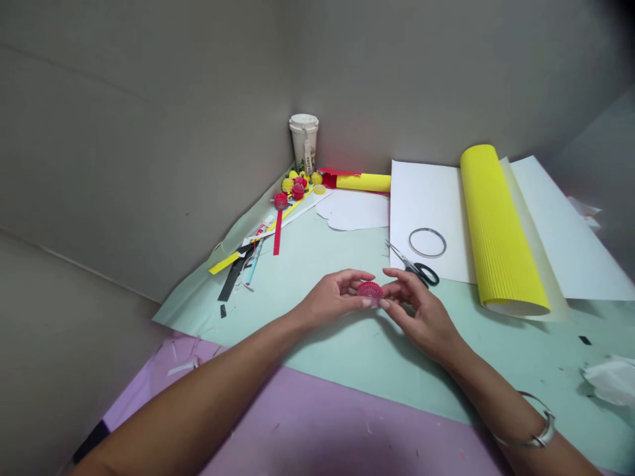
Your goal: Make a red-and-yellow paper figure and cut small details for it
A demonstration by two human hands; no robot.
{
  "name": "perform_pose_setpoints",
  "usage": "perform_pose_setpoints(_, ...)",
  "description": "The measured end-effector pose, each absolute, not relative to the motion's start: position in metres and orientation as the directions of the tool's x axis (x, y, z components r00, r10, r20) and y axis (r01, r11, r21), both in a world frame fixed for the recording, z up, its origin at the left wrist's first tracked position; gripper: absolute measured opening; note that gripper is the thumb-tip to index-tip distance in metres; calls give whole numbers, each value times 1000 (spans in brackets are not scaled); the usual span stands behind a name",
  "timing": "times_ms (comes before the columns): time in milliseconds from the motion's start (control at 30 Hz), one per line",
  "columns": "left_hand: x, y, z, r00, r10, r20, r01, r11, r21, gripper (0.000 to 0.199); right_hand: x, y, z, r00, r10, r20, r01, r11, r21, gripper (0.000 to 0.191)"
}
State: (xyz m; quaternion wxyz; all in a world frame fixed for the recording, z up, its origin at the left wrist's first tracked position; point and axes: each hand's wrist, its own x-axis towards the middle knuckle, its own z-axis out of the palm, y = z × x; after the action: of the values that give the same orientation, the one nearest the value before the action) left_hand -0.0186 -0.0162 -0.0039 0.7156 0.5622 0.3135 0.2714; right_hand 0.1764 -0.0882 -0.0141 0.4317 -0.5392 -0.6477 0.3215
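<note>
A small red coil of ridged paper (370, 291) is held up over the pale green sheet, in front of my body. The thumb and fingers of my left hand (342, 292) are closed on its left side. On its other side, my right hand (414, 311) pinches the edge between thumb and a bent finger, with the index finger raised clear of it. Black-handled scissors (421, 270) lie just beyond my right hand, partly on a white sheet (431, 198).
A white lidded cup (303, 142) stands in the back corner behind red and yellow coiled pieces (297, 190). Paper strips (278, 231) and a blue pen (254, 261) lie at left. A large yellow corrugated roll (501, 231), a grey ring (427, 242) and crumpled white paper (612, 380) are at right.
</note>
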Motion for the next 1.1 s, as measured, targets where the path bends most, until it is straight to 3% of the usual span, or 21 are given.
perform_pose_setpoints(433, -20, -14, -6, 664, 729, -170, -45, 266, 963, 47, 176, -88, -13, -46, 986, 163, 348, 168, -922, 45)
perform_pose_setpoints(767, -21, -15, 2, 723, 643, -252, -137, 490, 861, 56, 175, -87, -13, -52, 956, 290, 373, 288, -882, 62)
perform_pose_setpoints(1100, -20, -17, 3, 740, 617, -268, -160, 548, 821, 49, 175, -88, -13, -6, 949, 314, 408, 289, -866, 61)
